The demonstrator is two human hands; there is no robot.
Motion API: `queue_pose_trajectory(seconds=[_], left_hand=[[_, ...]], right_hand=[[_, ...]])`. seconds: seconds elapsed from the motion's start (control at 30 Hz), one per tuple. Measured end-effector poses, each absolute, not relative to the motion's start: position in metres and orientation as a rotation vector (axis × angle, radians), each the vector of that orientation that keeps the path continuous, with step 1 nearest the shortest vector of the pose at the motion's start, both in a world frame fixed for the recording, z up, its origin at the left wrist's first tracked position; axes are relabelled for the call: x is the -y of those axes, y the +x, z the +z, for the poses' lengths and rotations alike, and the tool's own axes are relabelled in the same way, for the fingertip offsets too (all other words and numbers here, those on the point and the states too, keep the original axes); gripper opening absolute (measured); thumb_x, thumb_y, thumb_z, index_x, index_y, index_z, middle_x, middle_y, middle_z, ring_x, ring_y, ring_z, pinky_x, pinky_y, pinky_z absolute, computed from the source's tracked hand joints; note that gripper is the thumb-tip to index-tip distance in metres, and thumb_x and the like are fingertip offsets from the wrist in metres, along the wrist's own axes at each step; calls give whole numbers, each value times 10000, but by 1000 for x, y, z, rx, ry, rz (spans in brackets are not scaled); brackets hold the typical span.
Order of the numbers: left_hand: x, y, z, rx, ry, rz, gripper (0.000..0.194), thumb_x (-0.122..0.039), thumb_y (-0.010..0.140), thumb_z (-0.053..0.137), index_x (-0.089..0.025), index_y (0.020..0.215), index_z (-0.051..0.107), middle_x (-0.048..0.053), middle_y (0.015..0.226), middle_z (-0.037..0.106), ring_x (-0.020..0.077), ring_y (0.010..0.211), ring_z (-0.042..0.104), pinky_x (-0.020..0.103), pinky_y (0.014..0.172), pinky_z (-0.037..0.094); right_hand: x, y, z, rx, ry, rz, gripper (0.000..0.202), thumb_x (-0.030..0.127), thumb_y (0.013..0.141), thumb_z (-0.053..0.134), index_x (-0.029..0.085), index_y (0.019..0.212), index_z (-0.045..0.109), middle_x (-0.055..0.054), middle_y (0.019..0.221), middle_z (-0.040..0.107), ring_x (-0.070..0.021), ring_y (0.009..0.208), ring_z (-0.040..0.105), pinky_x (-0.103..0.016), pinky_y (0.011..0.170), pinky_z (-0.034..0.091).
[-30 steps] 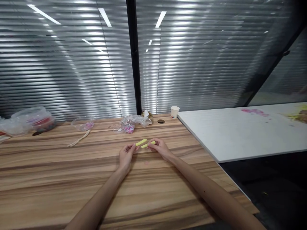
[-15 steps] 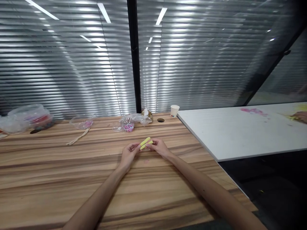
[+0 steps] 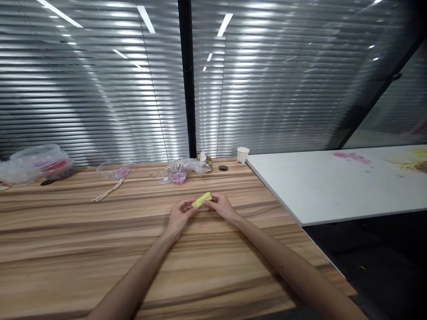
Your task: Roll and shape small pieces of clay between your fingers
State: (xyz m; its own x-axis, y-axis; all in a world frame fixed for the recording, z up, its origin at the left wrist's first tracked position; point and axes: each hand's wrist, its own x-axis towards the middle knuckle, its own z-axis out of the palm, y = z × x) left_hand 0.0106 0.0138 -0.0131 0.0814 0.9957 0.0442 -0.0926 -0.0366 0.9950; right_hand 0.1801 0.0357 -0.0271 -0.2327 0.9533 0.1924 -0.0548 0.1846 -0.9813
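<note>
Two soft-looking yellow strips lie side by side between my hands, above the wooden table; their material is too small to tell. My left hand pinches their left end between thumb and fingers. At the right end, the thumb and fingers of my right hand are closed on them too. Beyond my hands stands a small clear tub of pink and purple bits, with crumpled clear plastic beside it.
Cream strands lie left of my hands, near a clear dish with pink bits. Plastic containers stand far left. A paper cup stands by the white table, where pink pieces and another person's hand show.
The two yellow strips, spread slightly apart before, now lie pressed together. My hands have barely moved. The other person's hand at the far right has shifted toward the frame edge.
</note>
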Motion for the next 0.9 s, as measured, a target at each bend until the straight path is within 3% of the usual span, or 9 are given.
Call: queue_pose_trajectory(seconds=[0.37, 0.57, 0.9], left_hand=[[-15, 10, -16, -1123, 1258, 1196, 407, -315, 529, 770, -131, 878, 669, 71, 783, 705, 192, 746, 638, 285, 705, 478], [-14, 10, -15, -1123, 1292, 1175, 401, -318, 553, 754, -131, 898, 676, 80, 809, 706, 203, 775, 635, 297, 725, 482], [-16, 10, -18, -1138, 1305, 1196, 404, -311, 565, 743, -125, 916, 667, 63, 767, 692, 181, 726, 624, 276, 688, 472]], right_hand=[[-35, 181, -25, 1275, -921, 1334, 519, 376, 572, 739, 177, 1020, 569, -15, 771, 637, -126, 630, 575, -261, 583, 496], [-30, 182, -19, 1400, -945, 1311, 334, 395, 634, 694, 145, 850, 643, -28, 737, 646, -119, 585, 566, -275, 599, 488], [-28, 182, -16, 1395, -976, 1300, 317, 398, 629, 697, 143, 806, 636, -6, 657, 613, -115, 561, 550, -264, 586, 472]])
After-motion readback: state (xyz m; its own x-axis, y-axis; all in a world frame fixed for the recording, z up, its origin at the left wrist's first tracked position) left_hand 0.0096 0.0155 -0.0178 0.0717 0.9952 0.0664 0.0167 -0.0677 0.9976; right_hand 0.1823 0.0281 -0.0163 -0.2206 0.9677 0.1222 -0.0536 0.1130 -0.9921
